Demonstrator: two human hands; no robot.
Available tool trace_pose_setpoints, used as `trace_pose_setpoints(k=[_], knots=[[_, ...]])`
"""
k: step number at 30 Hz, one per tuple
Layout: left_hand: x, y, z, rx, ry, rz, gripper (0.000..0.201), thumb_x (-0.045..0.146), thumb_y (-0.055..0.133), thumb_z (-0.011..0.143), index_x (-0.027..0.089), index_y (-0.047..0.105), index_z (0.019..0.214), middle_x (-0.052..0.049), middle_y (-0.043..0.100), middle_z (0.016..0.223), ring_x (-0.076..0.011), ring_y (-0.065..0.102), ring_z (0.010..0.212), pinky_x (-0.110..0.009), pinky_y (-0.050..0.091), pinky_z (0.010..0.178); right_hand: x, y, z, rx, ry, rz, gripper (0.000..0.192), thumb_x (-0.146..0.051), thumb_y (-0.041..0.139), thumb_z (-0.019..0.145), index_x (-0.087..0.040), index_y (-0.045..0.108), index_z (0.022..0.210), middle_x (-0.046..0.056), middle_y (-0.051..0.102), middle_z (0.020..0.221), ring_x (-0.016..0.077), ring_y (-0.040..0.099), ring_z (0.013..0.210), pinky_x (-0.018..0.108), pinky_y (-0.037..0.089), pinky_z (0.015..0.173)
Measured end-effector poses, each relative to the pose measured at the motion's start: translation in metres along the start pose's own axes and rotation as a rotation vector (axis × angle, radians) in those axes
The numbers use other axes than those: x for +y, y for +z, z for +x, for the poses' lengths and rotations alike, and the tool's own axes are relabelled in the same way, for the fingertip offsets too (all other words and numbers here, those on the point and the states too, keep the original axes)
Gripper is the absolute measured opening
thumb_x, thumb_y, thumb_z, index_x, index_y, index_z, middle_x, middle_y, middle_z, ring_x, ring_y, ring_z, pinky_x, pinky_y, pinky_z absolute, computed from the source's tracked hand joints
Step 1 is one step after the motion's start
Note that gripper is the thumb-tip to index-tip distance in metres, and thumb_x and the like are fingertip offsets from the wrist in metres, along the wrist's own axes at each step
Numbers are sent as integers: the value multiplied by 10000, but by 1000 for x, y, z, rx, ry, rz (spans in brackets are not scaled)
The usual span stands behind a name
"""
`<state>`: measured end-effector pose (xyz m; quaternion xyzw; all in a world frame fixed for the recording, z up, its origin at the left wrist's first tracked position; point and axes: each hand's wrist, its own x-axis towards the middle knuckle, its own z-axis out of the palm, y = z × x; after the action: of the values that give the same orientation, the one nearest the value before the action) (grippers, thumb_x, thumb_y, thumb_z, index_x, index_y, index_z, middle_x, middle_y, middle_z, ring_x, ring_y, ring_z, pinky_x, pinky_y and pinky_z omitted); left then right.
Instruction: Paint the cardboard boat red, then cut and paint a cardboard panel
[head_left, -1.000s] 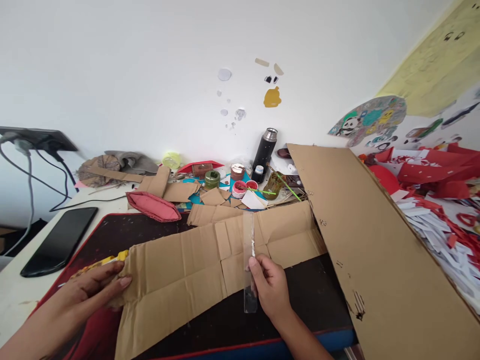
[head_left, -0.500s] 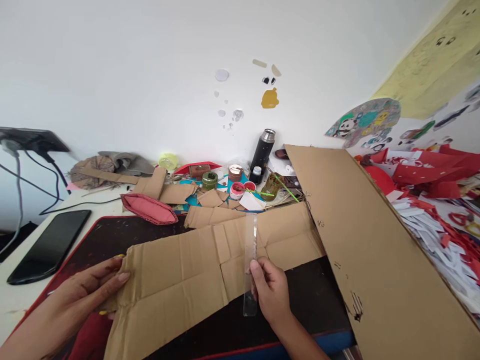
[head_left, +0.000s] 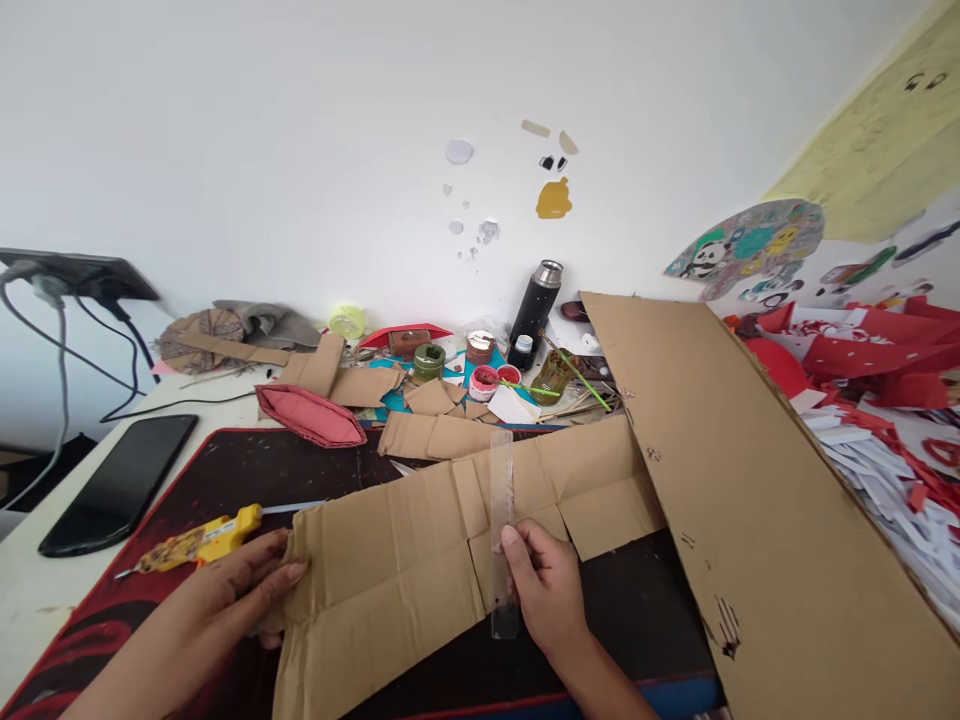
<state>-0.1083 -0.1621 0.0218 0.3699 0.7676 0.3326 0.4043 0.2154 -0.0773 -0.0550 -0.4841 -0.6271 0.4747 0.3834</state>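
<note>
Hands (head_left: 547, 590) flank cardboard (head_left: 420, 550), ruler (head_left: 502, 530) right

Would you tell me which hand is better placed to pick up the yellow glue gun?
The left hand: it rests on the creased brown cardboard sheet's left edge, beside the yellow glue gun. The right hand holds the clear plastic ruler.

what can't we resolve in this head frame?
- Clear ruler: markings too faint to read; right hand covers its lower part.
- Flat cardboard: near edge cut off by the frame bottom; left edge under the left hand.
- Glue gun: handle hidden behind the left hand.
- Paint jars: labels too small.
- Large cardboard sheet: hides the desk behind it.
</note>
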Motion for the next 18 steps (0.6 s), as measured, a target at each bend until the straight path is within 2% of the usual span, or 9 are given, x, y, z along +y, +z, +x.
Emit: trace_pose_setpoints(k=[3,6,11,14,18], knots=[[-5,-1,6,-15,-52,15,563,833,777,532,321,806,763,-97,862,1066,-412,808,1048,-453,682,864,2,0,0,-8,7,4,558,-646,535,1078,-211,619,740,-44,440,535,130,446,449,245,329,436],[-6,-3,10,29,-26,36,565,835,766,534,332,819,786,-102,863,1124,-430,780,1182,-473,647,988,1,0,1,-3,-2,-12,555,-641,538,1077,-211,619,735,-50,419,535,129,424,453,247,320,438],[1,-4,15,181,-13,44,700,819,781,463,280,865,901,-151,844,1216,-452,755,1240,-493,647,998,-4,0,2,-5,-19,-27,549,-631,534,1079,-212,624,735,-47,417,546,136,441,481,248,329,456],[-1,-5,20,193,-5,33,773,828,795,451,255,866,966,-162,831,1265,-452,757,1236,-506,640,1010,-6,-1,2,-4,-14,-34,553,-626,534,1079,-216,603,714,-44,427,543,136,446,483,248,329,460],[-14,-5,27,167,0,3,845,882,800,463,237,840,1008,-163,847,1209,-433,776,1204,-504,626,1037,-5,-1,2,-12,-12,-34,531,-611,539,1080,-210,633,746,-38,458,549,139,468,483,248,340,462]])
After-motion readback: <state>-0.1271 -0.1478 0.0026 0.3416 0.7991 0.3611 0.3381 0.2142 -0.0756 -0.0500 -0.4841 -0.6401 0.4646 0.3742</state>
